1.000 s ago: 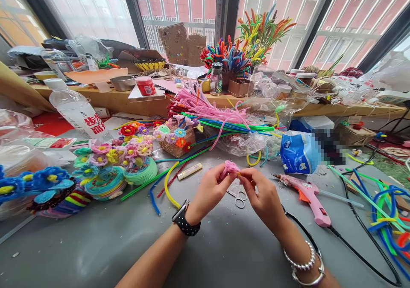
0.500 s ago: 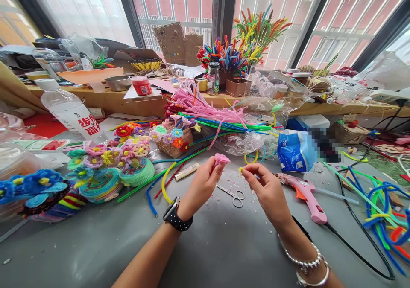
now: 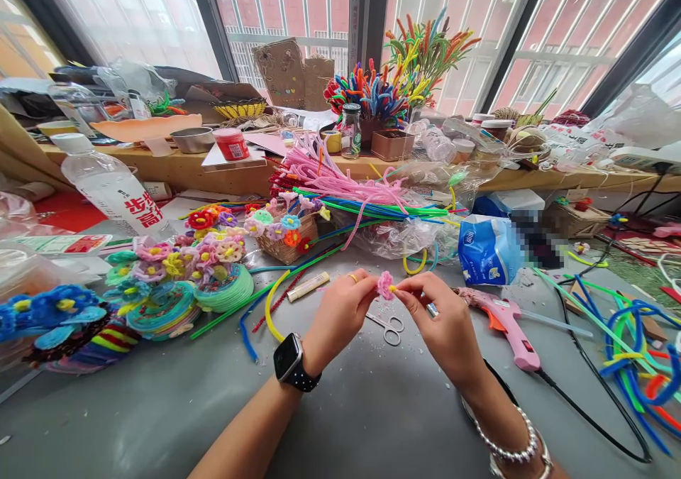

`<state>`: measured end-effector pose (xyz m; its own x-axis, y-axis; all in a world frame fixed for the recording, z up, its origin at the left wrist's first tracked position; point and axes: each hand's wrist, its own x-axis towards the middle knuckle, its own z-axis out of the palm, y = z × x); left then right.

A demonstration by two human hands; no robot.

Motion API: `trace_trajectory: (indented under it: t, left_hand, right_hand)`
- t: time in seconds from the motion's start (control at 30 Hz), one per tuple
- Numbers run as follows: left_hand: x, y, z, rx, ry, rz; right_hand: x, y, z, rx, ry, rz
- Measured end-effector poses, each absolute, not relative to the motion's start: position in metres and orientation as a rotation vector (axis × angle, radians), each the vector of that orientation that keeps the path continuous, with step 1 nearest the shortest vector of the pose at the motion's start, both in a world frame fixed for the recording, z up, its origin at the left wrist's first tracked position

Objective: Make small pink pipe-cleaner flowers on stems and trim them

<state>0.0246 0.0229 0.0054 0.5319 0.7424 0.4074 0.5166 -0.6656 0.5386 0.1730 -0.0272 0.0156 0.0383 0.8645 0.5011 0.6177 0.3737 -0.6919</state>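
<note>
Pink flower (image 3: 384,284), gripped in my left hand (image 3: 340,316), has moved right to the yellow piece (image 3: 393,289) my right hand (image 3: 444,326) pinches, so I judge both are being fitted together

We are in a craft workshop beside barred windows (image 3: 133,18). We see a pink glue gun (image 3: 511,320), scissors (image 3: 384,324), pink pipe cleaners (image 3: 340,175) and fuzzy flowers (image 3: 153,251) crowding one grey surface (image 3: 213,415).
</note>
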Motion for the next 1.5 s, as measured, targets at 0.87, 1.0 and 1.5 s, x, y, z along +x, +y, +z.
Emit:
trace_trajectory:
  t: [0.87,1.0,1.5]
  left_hand:
    - [0.0278,0.0188,0.0002,2.765,1.134,0.865]
    - [0.0287,0.0180,-0.0019,2.783,1.131,0.843]
    - [0.0289,0.0186,-0.0026,2.717,1.206,0.807]
  right_hand:
    - [0.1719,-0.0281,0.0108,-1.479,-1.754,0.242]
    - [0.1717,-0.0280,0.0096,-1.477,-1.739,0.248]
    - [0.1723,-0.0245,0.0114,-1.472,-1.586,0.312]
